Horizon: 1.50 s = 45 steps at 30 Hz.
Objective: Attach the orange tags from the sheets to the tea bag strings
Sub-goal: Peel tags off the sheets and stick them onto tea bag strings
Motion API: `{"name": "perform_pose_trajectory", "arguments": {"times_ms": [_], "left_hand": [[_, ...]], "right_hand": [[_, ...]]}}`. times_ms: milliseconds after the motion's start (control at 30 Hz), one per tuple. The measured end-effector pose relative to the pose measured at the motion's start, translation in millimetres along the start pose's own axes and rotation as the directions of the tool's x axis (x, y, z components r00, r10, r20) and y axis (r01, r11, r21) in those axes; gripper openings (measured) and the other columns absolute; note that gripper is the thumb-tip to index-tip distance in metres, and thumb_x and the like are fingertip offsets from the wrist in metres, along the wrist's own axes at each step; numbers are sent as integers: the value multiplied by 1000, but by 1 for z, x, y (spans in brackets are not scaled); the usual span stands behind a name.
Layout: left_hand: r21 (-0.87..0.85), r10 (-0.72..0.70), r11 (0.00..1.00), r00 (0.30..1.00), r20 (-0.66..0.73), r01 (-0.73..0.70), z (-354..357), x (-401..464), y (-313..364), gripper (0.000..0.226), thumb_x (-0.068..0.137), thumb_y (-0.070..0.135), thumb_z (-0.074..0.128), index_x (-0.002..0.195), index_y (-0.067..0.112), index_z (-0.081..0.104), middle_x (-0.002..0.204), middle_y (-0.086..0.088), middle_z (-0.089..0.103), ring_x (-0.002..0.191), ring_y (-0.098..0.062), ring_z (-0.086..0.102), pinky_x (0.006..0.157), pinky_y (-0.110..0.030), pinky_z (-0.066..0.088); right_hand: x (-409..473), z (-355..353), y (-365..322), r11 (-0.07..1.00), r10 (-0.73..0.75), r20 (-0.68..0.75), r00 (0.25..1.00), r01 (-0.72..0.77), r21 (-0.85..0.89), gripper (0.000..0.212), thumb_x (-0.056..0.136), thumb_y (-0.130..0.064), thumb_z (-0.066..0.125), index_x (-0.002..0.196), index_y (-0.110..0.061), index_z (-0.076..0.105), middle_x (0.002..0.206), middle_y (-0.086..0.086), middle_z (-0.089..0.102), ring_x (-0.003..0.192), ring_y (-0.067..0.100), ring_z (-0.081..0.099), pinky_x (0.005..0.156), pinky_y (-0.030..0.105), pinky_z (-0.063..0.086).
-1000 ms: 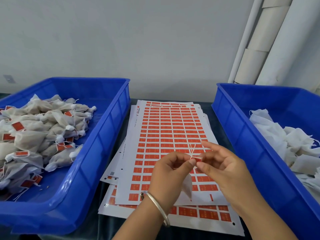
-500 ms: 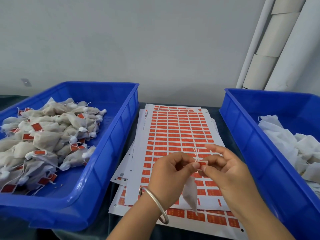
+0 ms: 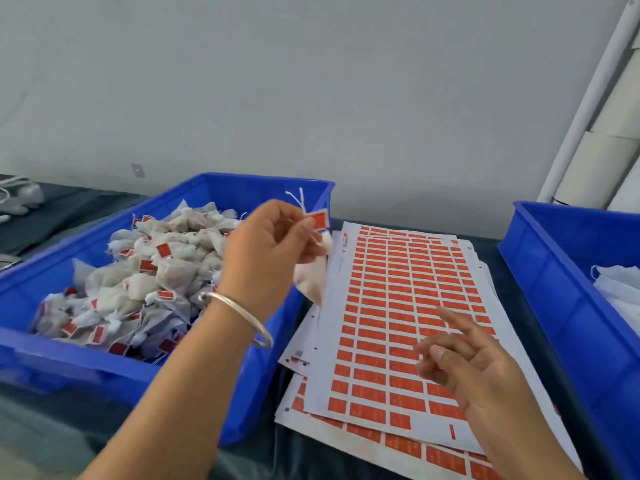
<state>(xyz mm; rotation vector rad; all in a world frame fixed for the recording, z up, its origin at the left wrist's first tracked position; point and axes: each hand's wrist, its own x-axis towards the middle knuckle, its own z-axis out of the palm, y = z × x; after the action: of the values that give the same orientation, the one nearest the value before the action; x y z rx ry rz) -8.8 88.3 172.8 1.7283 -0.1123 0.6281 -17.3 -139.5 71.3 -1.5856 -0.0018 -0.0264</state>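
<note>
My left hand (image 3: 266, 251) pinches the string of a tea bag (image 3: 311, 278) that hangs over the right wall of the left blue bin (image 3: 242, 393). An orange tag (image 3: 320, 219) is stuck on the string just above my fingertips, with white string ends poking up. My right hand (image 3: 474, 365) hovers over the sheet of orange tags (image 3: 398, 306) with loosely bent fingers and holds nothing. A stack of such sheets lies between the two bins.
The left bin holds a pile of tagged tea bags (image 3: 138, 282). A second blue bin (image 3: 561, 306) at the right holds white untagged bags (image 3: 620, 285). White tubes (image 3: 602, 140) lean against the wall at the back right. A dark cloth covers the table.
My left hand carried the tagged tea bag up and left, from over the sheets to the left bin's edge. My right hand let go of the tag and stayed over the sheets.
</note>
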Motion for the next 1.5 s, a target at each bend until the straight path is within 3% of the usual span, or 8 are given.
{"name": "perform_pose_trajectory", "arguments": {"times_ms": [200, 500, 900, 967, 1067, 1200, 1300, 1500], "left_hand": [[422, -82, 893, 978, -190, 157, -49, 24, -37, 16, 91, 21, 59, 76, 17, 56, 68, 4, 68, 68, -13, 68, 72, -37, 56], [904, -336, 373, 938, -79, 210, -59, 25, -68, 22, 95, 21, 47, 81, 15, 63, 75, 1, 59, 65, -12, 51, 50, -22, 31], [534, -160, 845, 964, 211, 24, 22, -36, -22, 12, 89, 29, 57, 82, 39, 58, 73, 21, 61, 64, 14, 55, 51, -6, 41], [530, -232, 848, 910, 344, 16, 46, -48, -31, 12, 91, 32, 56, 85, 43, 55, 83, 24, 62, 70, 8, 59, 63, -6, 48], [571, -317, 821, 817, 482, -19, 78, -64, -55, 14, 95, 32, 50, 103, 38, 60, 93, 24, 60, 86, 3, 58, 78, -8, 43], [603, -397, 795, 694, 600, -66, 112, -90, -79, 25, 98, 30, 45, 116, 37, 60, 118, 20, 59, 107, -3, 55, 95, -16, 38], [559, -332, 819, 687, 646, -129, 130, -110, -89, 26, 98, 27, 44, 116, 37, 60, 123, 21, 57, 112, -2, 51, 95, -11, 32], [479, -201, 851, 709, 675, -214, 154, -127, -94, 26, 97, 25, 47, 118, 33, 61, 130, 23, 51, 119, 3, 43, 106, -12, 24]], "right_hand": [[-4, 14, 1, 999, 50, 72, 996, -49, -21, 39, 87, -1, 59, 101, -38, 57, 76, 1, 74, 68, 21, 71, 55, 20, 56], [-16, 7, 1, 985, 105, 116, 988, -87, -151, 33, 91, -8, 57, 104, -38, 54, 77, -3, 74, 71, 14, 71, 54, 14, 52], [-53, -25, -47, 960, -15, 48, 999, 28, -279, 26, 86, -10, 62, 93, -36, 63, 81, -22, 70, 75, -3, 67, 55, 5, 48], [-63, -40, -64, 941, -101, -3, 995, 95, -326, 13, 77, -35, 70, 87, -42, 68, 83, -25, 69, 74, -5, 67, 54, 8, 49], [-72, -81, -80, 843, -226, -56, 972, 167, -512, 59, 49, -85, 62, 100, -54, 63, 91, -24, 70, 75, -5, 68, 61, 15, 55], [-42, -182, -56, 562, -306, -181, 934, 24, -827, 25, 83, -41, 58, 101, -59, 60, 96, -28, 68, 82, -5, 65, 68, 21, 51], [-7, -239, -33, 414, -57, -298, 953, -249, -876, 43, 87, -5, 58, 94, -47, 67, 109, -7, 68, 98, 17, 61, 77, 30, 48], [14, -255, -3, 201, 421, -165, 892, -269, -942, 59, 82, -24, 68, 137, -25, 46, 123, 0, 62, 109, 17, 58, 95, 29, 45]]}}
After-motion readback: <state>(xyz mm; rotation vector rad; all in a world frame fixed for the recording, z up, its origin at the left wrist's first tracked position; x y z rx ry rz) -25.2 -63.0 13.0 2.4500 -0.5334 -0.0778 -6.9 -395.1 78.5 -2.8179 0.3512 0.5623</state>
